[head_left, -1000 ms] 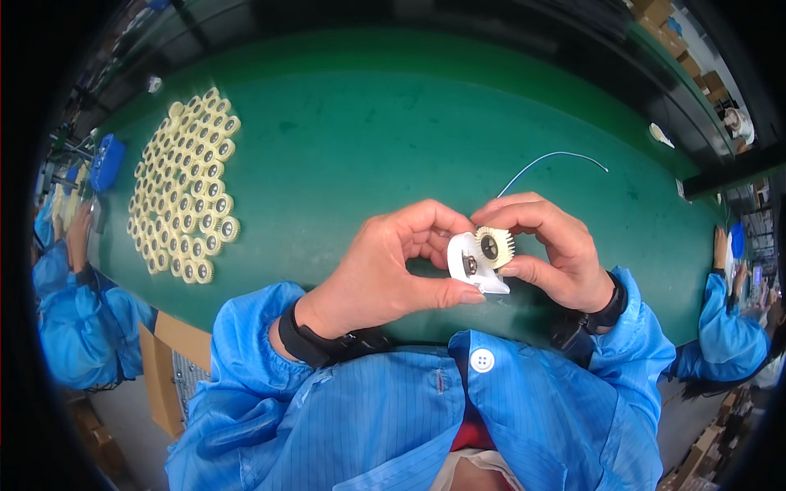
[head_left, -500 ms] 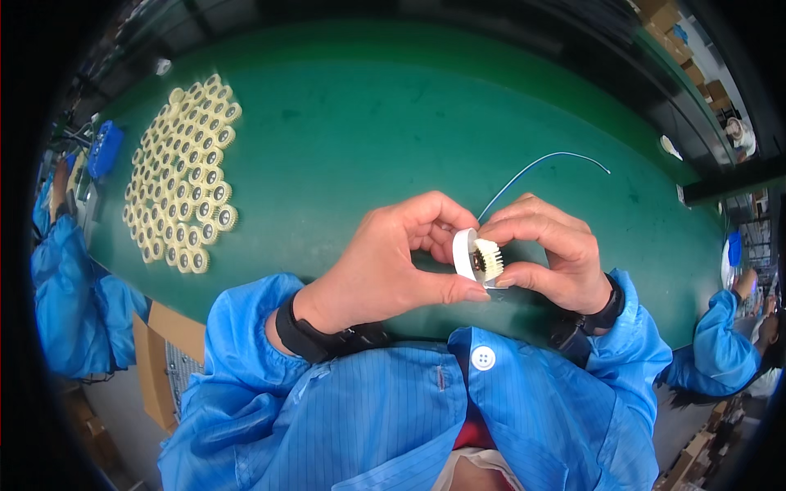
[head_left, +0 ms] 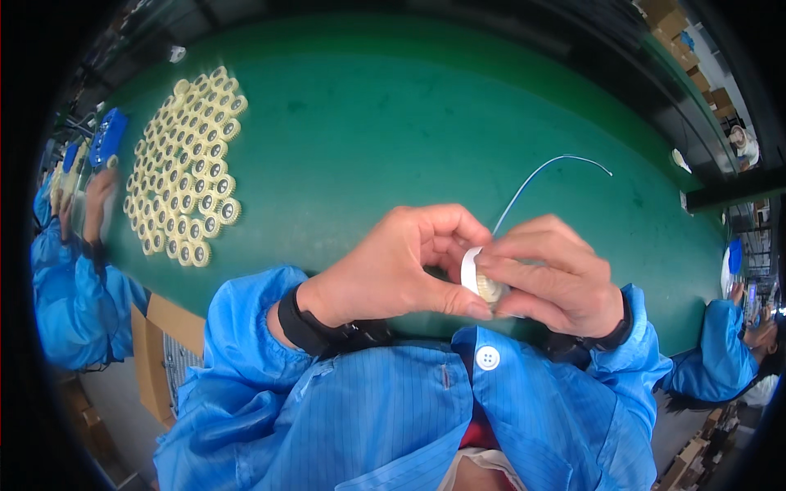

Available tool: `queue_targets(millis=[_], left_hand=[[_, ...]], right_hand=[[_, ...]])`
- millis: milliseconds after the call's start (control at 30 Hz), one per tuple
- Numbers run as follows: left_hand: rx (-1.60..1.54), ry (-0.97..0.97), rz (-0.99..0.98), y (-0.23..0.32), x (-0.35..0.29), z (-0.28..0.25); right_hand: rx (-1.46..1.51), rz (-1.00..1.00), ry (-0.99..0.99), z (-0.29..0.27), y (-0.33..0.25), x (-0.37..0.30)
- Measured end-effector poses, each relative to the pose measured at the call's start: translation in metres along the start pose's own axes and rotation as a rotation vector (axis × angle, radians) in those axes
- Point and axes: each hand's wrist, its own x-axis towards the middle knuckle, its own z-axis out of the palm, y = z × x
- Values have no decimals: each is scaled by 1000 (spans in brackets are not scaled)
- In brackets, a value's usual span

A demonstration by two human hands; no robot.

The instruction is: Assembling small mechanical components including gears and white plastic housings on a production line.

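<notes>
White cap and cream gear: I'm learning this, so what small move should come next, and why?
Perhaps the right hand should gently press the cream gear toward the white cap: the left hand holds the cap, the right holds the gear, whose ridged side shows beside the cap.

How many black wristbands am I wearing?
2 in view: the left wristband behind your left hand, which grips the white part, and the right wristband behind your right hand. Your sleeves may hide more.

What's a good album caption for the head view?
Left hand holds a white curved plastic part, right hand a cream ridged round piece, above a flat green tabletop.
</notes>
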Motion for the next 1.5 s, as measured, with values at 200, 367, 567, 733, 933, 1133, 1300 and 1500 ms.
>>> queue_targets(millis=[200, 367, 567, 733, 933, 1133, 1300, 1500], left_hand=[[-49, 120, 265, -1, 7, 20], [295, 406, 305, -9, 17, 26], [261, 304, 143, -12, 11, 19], [391, 259, 63, -11, 7, 13], [575, 314, 140, 0, 0, 21], [1478, 826, 358, 32, -29, -16], [1925, 1176, -44, 71, -46, -86], [1976, 1263, -371, 57, -40, -143]], right_hand=[[74, 301, 49, -10, -12, -11], [-296, 300, 4, -25, 37, -2], [-928, 186, -22, -79, 194, 29], [-1080, 323, -7, -57, 228, 35], [-423, 52, 54, 30, 110, 66], [-170, 59, -13, 56, 77, 49], [-142, 116, -18, 54, 71, 46], [-109, 119, -17, 61, 73, 44]])
